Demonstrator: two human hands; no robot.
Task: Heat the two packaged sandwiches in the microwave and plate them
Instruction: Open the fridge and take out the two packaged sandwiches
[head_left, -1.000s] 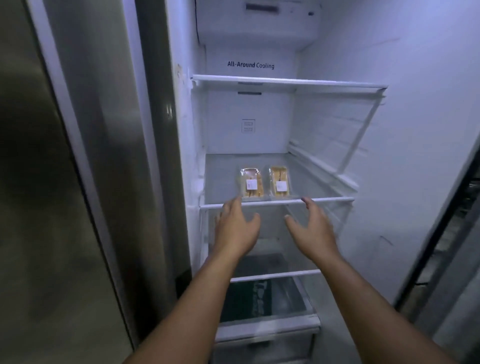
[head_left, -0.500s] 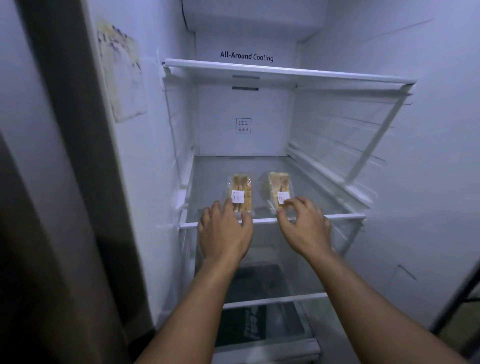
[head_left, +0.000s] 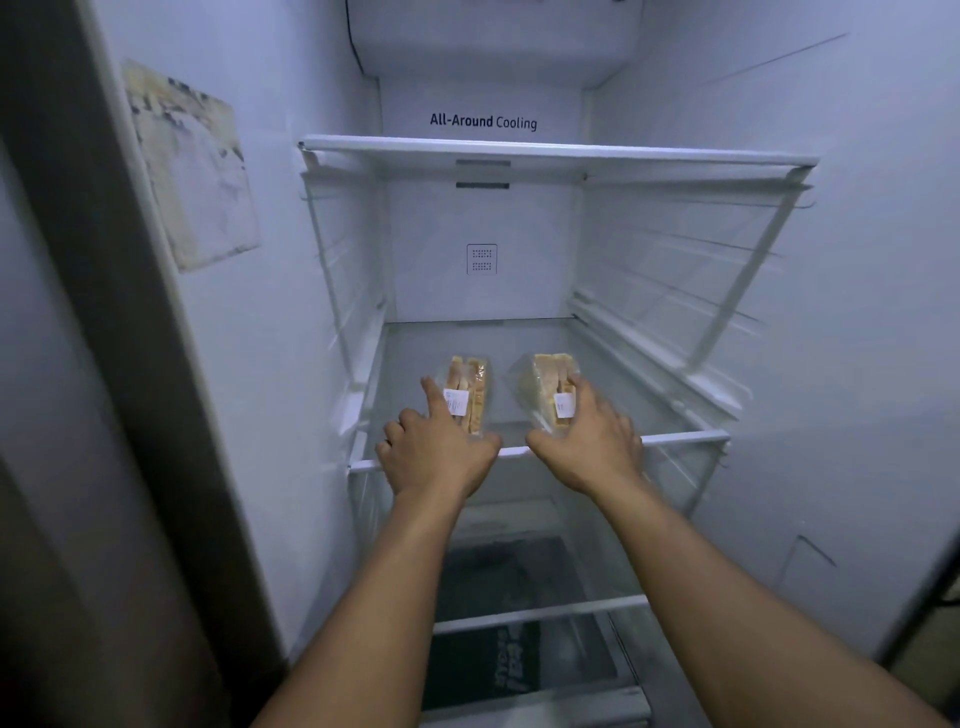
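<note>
On the fridge's middle shelf (head_left: 685, 439), my left hand (head_left: 439, 457) closed around the left sandwich pack (head_left: 475, 387) while my right hand (head_left: 589, 447) gripped the right sandwich pack (head_left: 540, 384), so both hands could lift the 2 together.

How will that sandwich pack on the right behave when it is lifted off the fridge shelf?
The right sandwich pack is small beside the right hand on it, so probably light. Its clear wrap looks thin and glossy, so it may crinkle and feel a bit slippery. The bread inside would likely squash under a hard squeeze. It already looks tilted on the glass shelf, so it may tip easily.
</note>
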